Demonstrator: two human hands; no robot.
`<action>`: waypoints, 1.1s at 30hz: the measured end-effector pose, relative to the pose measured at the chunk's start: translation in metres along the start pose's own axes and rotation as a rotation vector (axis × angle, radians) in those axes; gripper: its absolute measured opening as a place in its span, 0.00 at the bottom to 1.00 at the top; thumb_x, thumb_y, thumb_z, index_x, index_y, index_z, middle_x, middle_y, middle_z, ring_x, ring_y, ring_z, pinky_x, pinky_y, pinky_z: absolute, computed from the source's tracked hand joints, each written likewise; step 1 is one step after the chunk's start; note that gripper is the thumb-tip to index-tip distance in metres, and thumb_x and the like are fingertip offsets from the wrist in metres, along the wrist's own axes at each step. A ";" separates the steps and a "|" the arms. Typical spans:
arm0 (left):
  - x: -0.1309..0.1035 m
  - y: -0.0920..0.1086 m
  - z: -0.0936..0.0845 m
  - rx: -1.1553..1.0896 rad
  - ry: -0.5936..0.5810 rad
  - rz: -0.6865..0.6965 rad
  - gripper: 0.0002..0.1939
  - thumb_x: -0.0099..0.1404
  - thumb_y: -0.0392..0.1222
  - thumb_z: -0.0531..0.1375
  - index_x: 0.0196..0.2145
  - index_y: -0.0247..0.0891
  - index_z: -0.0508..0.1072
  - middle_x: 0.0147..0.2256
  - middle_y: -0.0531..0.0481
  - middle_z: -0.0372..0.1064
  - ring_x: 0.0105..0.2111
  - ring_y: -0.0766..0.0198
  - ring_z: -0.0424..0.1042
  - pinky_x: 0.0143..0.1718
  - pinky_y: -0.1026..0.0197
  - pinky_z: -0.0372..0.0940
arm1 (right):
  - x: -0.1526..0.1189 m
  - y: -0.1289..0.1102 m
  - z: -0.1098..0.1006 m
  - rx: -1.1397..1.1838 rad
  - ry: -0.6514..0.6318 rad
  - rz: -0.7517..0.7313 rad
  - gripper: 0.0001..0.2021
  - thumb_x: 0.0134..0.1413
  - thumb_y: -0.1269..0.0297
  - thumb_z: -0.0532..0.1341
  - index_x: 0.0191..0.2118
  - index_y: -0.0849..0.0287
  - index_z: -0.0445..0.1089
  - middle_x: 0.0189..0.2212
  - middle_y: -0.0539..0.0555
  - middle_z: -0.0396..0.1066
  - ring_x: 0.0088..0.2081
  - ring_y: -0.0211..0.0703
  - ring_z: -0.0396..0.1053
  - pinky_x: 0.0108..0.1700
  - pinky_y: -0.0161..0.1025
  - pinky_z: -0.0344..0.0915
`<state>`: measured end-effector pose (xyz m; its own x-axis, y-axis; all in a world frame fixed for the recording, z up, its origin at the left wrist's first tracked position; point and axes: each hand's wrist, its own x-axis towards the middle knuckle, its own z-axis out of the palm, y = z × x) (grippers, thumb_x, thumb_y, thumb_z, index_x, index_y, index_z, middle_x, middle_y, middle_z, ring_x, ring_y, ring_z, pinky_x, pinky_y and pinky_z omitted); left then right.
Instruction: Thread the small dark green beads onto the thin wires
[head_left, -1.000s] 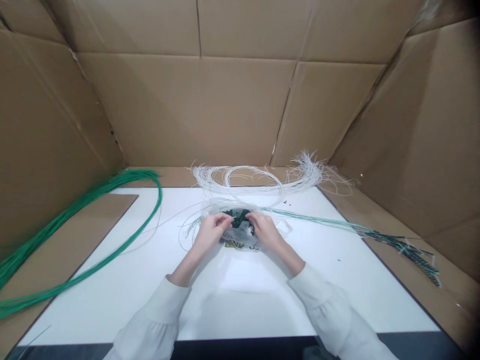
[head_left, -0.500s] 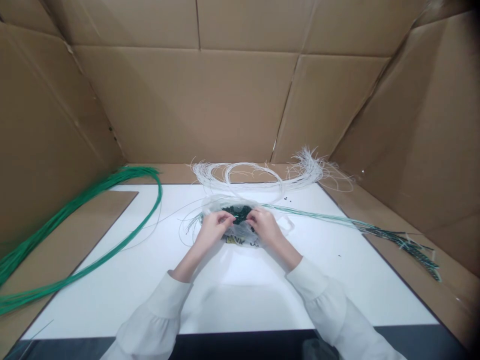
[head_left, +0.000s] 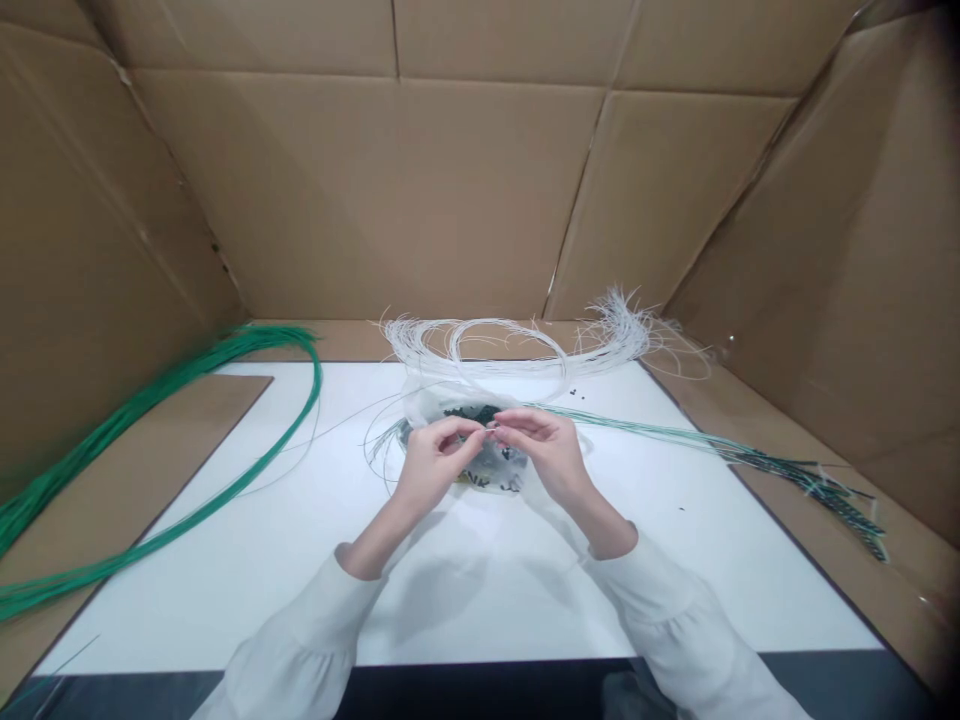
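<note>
Above a clear plastic bag [head_left: 491,475] of small dark pieces, my left hand [head_left: 437,462] pinches a thin pale strand [head_left: 490,430] between thumb and forefinger. My right hand [head_left: 546,448] closes its fingertips on the same strand from the other side, so the fingertips of both hands nearly meet. The dark pieces [head_left: 476,412] show in the bag's opening just behind the fingers. Thin green strands [head_left: 630,425] run from near the bag toward the right. What lies under the hands is partly hidden.
A big loop of green strands [head_left: 255,470] lies at the left. Coiled white strands [head_left: 510,372] lie along the back of the white board [head_left: 660,580]. At the right is a bundle of dark-beaded strands [head_left: 832,495]. Cardboard walls [head_left: 360,200] enclose the back and sides.
Both hands have come up from the bag's opening and toward me, fingertips closer together. The right hand has shifted slightly right. The thin strand now shows between them.
</note>
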<state>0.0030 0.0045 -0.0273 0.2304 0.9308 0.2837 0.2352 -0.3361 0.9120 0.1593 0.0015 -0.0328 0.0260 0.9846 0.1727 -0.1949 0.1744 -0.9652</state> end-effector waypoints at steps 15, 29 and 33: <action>-0.002 0.007 0.000 0.033 0.031 0.092 0.10 0.57 0.43 0.58 0.26 0.35 0.74 0.22 0.51 0.67 0.19 0.71 0.54 0.21 0.66 0.51 | 0.000 0.006 0.000 0.079 -0.004 -0.008 0.07 0.31 0.65 0.70 0.23 0.58 0.74 0.20 0.49 0.72 0.20 0.35 0.66 0.22 0.33 0.65; -0.002 0.007 0.000 0.039 0.056 0.074 0.11 0.57 0.45 0.57 0.27 0.34 0.74 0.24 0.50 0.69 0.19 0.71 0.55 0.21 0.66 0.52 | -0.001 0.001 0.000 0.181 -0.016 0.060 0.09 0.32 0.64 0.70 0.26 0.58 0.73 0.23 0.50 0.75 0.23 0.37 0.70 0.31 0.37 0.69; -0.002 0.006 0.002 0.085 0.054 0.082 0.10 0.57 0.43 0.57 0.27 0.34 0.75 0.24 0.50 0.70 0.19 0.71 0.55 0.21 0.66 0.52 | 0.000 0.003 -0.003 0.147 -0.022 0.061 0.09 0.34 0.65 0.69 0.28 0.58 0.74 0.26 0.51 0.76 0.25 0.38 0.71 0.34 0.38 0.70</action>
<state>0.0058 0.0003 -0.0228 0.2019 0.9054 0.3736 0.2978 -0.4201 0.8572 0.1611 0.0021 -0.0365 -0.0119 0.9926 0.1205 -0.3368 0.1095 -0.9352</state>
